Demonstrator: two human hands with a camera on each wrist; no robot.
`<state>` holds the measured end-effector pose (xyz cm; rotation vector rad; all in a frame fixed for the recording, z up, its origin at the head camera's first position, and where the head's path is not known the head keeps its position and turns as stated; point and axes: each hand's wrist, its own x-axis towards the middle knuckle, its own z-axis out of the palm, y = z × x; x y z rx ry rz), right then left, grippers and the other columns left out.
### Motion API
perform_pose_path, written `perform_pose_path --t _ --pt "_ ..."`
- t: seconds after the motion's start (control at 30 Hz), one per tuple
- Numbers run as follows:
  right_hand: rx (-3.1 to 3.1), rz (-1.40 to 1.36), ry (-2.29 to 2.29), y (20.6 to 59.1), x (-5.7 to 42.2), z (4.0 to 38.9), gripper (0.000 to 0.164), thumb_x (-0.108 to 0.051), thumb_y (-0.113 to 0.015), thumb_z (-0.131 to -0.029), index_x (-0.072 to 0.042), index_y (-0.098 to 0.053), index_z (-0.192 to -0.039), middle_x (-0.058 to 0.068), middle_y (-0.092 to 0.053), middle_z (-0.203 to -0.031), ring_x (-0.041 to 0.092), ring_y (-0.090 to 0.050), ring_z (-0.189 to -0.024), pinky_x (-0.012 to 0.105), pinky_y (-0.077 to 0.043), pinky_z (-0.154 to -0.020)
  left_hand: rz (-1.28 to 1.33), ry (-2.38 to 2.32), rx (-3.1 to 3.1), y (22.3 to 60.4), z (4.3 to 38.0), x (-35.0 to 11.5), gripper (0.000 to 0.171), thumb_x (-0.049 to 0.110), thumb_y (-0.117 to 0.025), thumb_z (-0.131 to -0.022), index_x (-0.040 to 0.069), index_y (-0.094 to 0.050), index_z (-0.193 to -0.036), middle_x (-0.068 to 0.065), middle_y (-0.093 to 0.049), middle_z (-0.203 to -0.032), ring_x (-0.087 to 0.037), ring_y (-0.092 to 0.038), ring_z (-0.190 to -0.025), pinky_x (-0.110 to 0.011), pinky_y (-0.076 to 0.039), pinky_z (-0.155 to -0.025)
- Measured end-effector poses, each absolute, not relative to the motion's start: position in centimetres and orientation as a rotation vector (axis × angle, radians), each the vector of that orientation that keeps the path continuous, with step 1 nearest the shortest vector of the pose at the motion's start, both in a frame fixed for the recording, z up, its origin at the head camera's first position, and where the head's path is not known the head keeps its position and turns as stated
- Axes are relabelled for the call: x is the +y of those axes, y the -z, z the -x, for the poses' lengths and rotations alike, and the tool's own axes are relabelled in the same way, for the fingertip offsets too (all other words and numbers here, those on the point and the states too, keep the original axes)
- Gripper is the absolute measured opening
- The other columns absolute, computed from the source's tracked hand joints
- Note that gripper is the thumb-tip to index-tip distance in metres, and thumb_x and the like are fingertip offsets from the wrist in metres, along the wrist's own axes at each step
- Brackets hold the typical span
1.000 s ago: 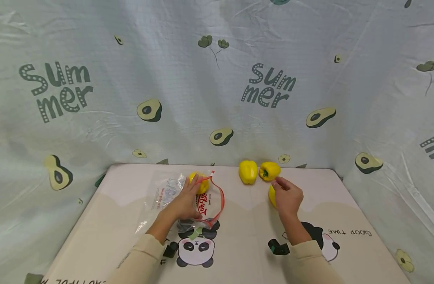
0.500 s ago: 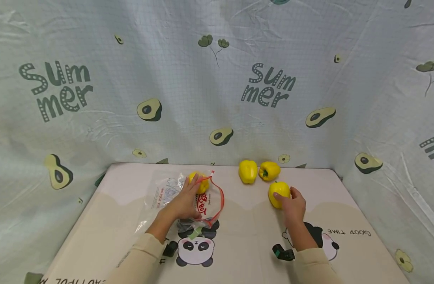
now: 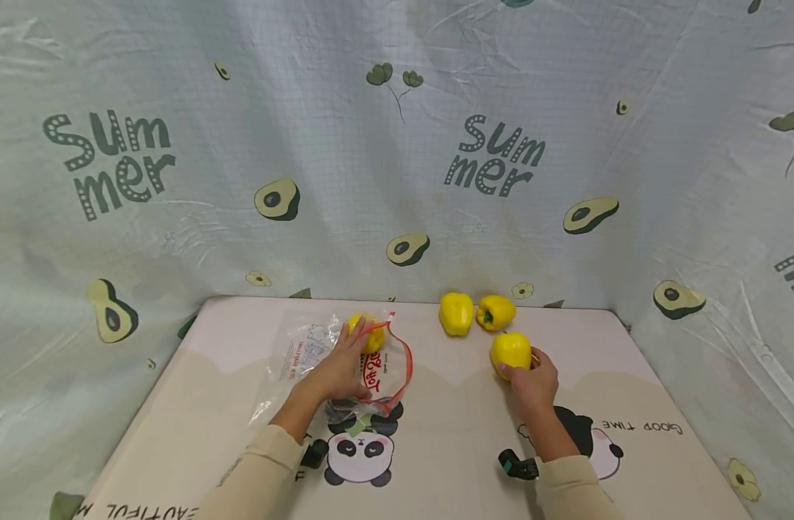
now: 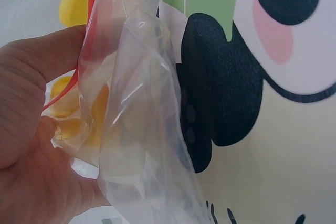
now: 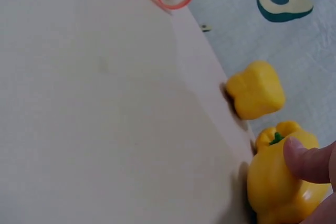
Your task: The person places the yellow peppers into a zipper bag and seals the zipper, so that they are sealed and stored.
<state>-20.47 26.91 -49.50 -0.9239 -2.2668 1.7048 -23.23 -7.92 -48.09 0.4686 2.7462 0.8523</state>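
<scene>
My left hand (image 3: 338, 370) holds the mouth of a clear zip bag (image 4: 152, 108) with a red edge, its thumb and fingers spread apart along the opening. Inside the bag, partly behind the fingers, lies a yellow bell pepper (image 3: 374, 341). On the right, my right hand (image 3: 536, 383) grips another yellow bell pepper (image 3: 510, 352), thumb on the near side and fingers on the far right side. In the right wrist view that thumb (image 5: 307, 161) presses on the pepper's skin. Whether the pepper touches the table is hard to tell.
Two more yellow bell peppers, an upright one (image 3: 456, 314) and one on its side (image 3: 496, 313), stand near the table's back edge. The pale table (image 3: 449, 448) has printed pandas. A printed curtain (image 3: 345, 144) hangs right behind it.
My right hand has moved from over the pepper to its right side and closed its thumb and fingers on it. The left hand and bag stay put.
</scene>
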Motion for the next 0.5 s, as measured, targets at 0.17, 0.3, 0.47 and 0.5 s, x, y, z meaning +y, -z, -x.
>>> perform_pose_path --t 0.17,0.3,0.47,0.5 --pt "-2.319 0.857 -1.749 49.15 26.96 20.68 0.083 -0.007 -0.077 -0.091 -0.001 -0.032 -0.161 0.029 -0.042 -0.161 0.045 -0.044 -0.146 0.055 -0.039 -0.123 -0.475 -0.848 2.756 48.12 23.20 -8.06 0.116 0.013 -0.095 -0.070 0.010 -0.029 -0.165 -0.001 0.000 -0.179 -0.036 0.005 -0.165 -0.058 -0.021 -0.130" --pt "-2.369 0.824 -1.760 48.86 26.65 20.62 0.082 -0.007 -0.077 -0.092 -0.001 -0.033 -0.161 0.028 -0.044 -0.160 0.044 -0.046 -0.145 0.054 -0.040 -0.123 -0.495 -0.852 2.745 48.04 23.11 -8.11 0.115 0.014 -0.095 -0.071 0.009 -0.028 -0.165 -0.001 0.001 -0.179 -0.037 0.006 -0.165 -0.058 -0.020 -0.131" --pt "-2.429 0.765 -1.749 48.60 26.13 20.64 0.083 -0.007 -0.078 -0.091 0.000 -0.033 -0.161 0.029 -0.045 -0.160 0.044 -0.047 -0.145 0.054 -0.040 -0.122 -0.498 -0.865 2.733 47.94 23.05 -8.11 0.114 0.013 -0.094 -0.072 0.009 -0.028 -0.165 -0.001 0.002 -0.179 -0.037 0.007 -0.165 -0.058 -0.020 -0.131" --pt "-2.440 0.751 -1.749 48.57 26.03 20.66 0.084 -0.007 -0.078 -0.091 0.000 -0.033 -0.161 0.029 -0.045 -0.160 0.044 -0.047 -0.145 0.054 -0.041 -0.122 -0.497 -0.867 2.734 47.93 23.04 -8.11 0.114 0.013 -0.094 -0.072 0.009 -0.028 -0.165 -0.001 0.002 -0.179 -0.037 0.007 -0.165 -0.058 -0.020 -0.131"
